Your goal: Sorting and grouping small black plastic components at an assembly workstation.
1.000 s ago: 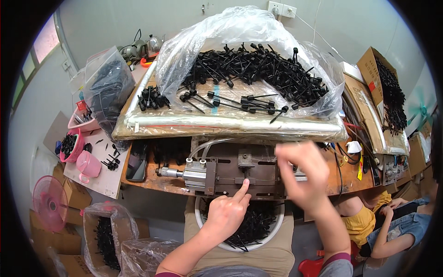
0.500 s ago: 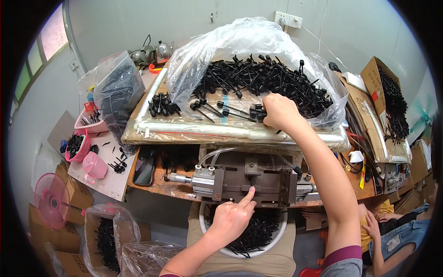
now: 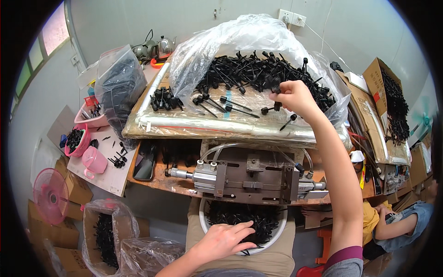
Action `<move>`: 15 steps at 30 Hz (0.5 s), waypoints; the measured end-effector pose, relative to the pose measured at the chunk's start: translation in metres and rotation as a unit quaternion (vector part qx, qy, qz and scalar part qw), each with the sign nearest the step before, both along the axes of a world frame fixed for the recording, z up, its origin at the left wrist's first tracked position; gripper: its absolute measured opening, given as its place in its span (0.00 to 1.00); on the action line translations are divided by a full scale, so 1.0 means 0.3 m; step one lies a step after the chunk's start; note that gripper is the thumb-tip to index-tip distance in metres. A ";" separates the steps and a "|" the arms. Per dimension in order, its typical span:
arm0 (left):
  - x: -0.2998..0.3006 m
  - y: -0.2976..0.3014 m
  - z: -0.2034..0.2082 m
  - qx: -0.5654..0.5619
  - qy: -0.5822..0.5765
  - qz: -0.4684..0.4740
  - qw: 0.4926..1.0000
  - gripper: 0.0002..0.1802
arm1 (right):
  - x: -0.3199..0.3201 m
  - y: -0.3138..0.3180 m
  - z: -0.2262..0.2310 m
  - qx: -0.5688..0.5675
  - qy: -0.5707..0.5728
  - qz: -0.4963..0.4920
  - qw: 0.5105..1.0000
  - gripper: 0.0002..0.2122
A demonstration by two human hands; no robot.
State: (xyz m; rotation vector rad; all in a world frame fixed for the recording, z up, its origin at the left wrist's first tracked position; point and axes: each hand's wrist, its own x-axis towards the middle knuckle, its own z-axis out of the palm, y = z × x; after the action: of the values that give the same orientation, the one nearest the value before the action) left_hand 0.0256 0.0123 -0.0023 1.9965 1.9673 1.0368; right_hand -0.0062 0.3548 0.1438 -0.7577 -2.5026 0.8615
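My right hand (image 3: 297,98) pinches a few black plastic parts (image 3: 277,106) with thin stems and blocky heads, lifted just above the near edge of a large pile (image 3: 258,69) of the same parts. My left hand (image 3: 224,241) is above a white basket (image 3: 280,231) in my lap, fingers stretched out and nothing seen in them. More black parts (image 3: 260,221) fill this basket. Between my hands stands a dark metal fixture (image 3: 254,177) with a pneumatic cylinder (image 3: 205,179) at each side; no hand touches it.
Clear plastic sheeting (image 3: 244,34) surrounds the pile on a raised, wrapped board (image 3: 194,125). At left are a phone (image 3: 145,162), a pink cup (image 3: 94,161) and a pink fan (image 3: 48,196). A carton (image 3: 376,87) of black parts stands right. Another person (image 3: 399,226) sits at lower right.
My left hand has left the fixture and come down over the basket, its fingers spreading. The right hand has risen slightly from the pile and moved right with black parts in it.
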 end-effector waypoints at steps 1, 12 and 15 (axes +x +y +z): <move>0.000 -0.003 0.005 0.005 -0.006 0.003 1.000 0.17 | 0.009 0.008 0.000 -0.066 0.037 0.006 0.997 0.10; -0.050 0.036 0.149 0.192 -0.115 0.113 0.968 0.14 | 0.288 -0.400 -0.095 -0.416 0.212 0.117 0.876 0.10; -0.058 0.040 0.164 0.196 -0.170 0.140 0.955 0.19 | 0.384 -0.505 -0.206 -0.405 0.190 0.112 0.888 0.08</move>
State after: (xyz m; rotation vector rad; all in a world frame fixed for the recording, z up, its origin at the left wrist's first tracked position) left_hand 0.0081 0.0244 0.0468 1.5674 2.0018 1.8266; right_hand 0.1092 0.2033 0.0821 -0.4474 -1.8505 1.9776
